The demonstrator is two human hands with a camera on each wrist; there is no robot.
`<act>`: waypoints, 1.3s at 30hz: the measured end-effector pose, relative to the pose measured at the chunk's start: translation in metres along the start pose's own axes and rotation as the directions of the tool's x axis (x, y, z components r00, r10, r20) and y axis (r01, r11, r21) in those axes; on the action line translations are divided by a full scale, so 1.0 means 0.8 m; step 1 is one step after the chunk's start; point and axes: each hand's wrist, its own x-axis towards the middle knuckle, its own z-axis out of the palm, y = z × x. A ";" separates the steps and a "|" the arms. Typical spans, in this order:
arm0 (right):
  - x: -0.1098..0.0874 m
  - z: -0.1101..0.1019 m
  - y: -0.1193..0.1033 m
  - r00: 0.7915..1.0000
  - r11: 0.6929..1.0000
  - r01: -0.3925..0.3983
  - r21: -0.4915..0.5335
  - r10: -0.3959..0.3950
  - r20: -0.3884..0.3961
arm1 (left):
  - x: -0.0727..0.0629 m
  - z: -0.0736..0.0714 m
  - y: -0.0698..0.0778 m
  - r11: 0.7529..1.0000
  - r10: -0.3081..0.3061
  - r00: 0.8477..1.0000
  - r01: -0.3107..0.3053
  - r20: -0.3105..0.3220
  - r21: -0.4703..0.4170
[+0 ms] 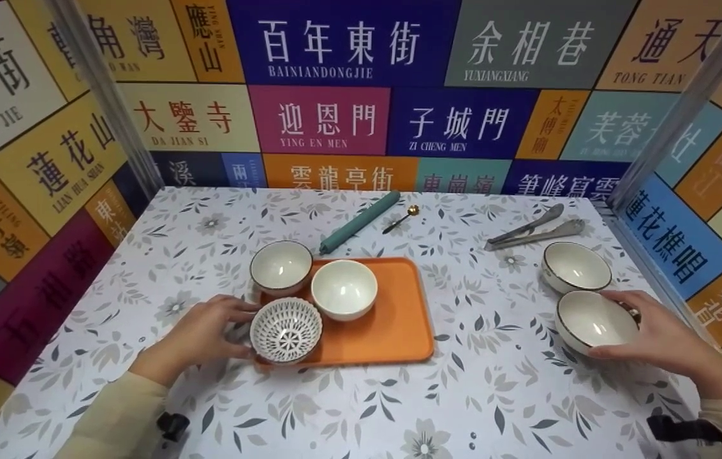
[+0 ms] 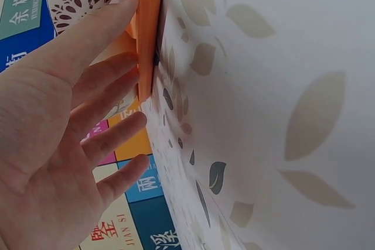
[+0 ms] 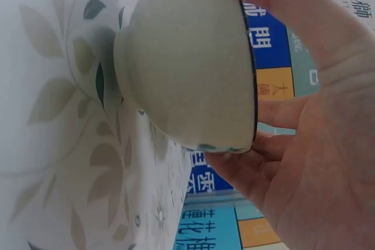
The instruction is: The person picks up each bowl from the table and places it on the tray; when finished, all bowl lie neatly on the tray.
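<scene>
An orange tray (image 1: 399, 319) carries a patterned bowl (image 1: 286, 331), a plain white bowl (image 1: 344, 290) and a dark-rimmed bowl (image 1: 281, 266) that sits at its far left corner. My left hand (image 1: 205, 331) is beside the patterned bowl at the tray's left edge, fingers spread and relaxed in the left wrist view; whether the thumb touches bowl or tray is unclear. On the right, my right hand (image 1: 661, 335) grips another dark-rimmed bowl (image 3: 187, 62) between thumb and fingers. That bowl stands upright, close in front of a matching bowl (image 1: 576, 268).
Behind the tray lie a green rolled stick-like object (image 1: 361, 222) and a small spoon with a gold bowl (image 1: 402, 218). Metal tongs (image 1: 534, 229) lie at the back right. A floral cloth (image 1: 476, 395) covers the table, with sign-printed walls (image 1: 329, 121) around it.
</scene>
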 end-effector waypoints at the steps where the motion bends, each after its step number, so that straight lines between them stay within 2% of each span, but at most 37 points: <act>1: 0.001 0.003 -0.004 1.000 1.000 0.013 0.003 -0.013 -0.010 | 0.000 0.000 0.000 1.000 0.005 1.000 -0.005 0.000 0.001; 7: 0.010 0.027 -0.035 0.997 0.996 0.074 0.050 -0.073 -0.025 | 0.000 0.002 0.000 0.999 0.037 0.999 -0.037 -0.008 0.015; 15: 0.030 0.061 -0.087 0.992 0.985 0.125 0.120 -0.121 -0.037 | 0.001 0.003 0.000 1.000 0.015 1.000 -0.015 0.001 -0.001; 24: 0.054 0.107 -0.145 0.979 0.951 0.196 0.241 -0.177 -0.099 | 0.001 0.003 -0.001 1.000 0.009 1.000 -0.009 0.000 -0.007; 33: 0.071 0.134 -0.190 0.972 0.906 0.237 0.350 -0.222 -0.082 | 0.002 0.003 -0.001 1.000 0.014 1.000 -0.014 0.007 0.004; 39: 0.073 0.145 -0.218 0.965 0.892 0.259 0.370 -0.250 -0.073 | 0.003 0.001 0.000 1.000 0.002 1.000 -0.002 0.016 0.018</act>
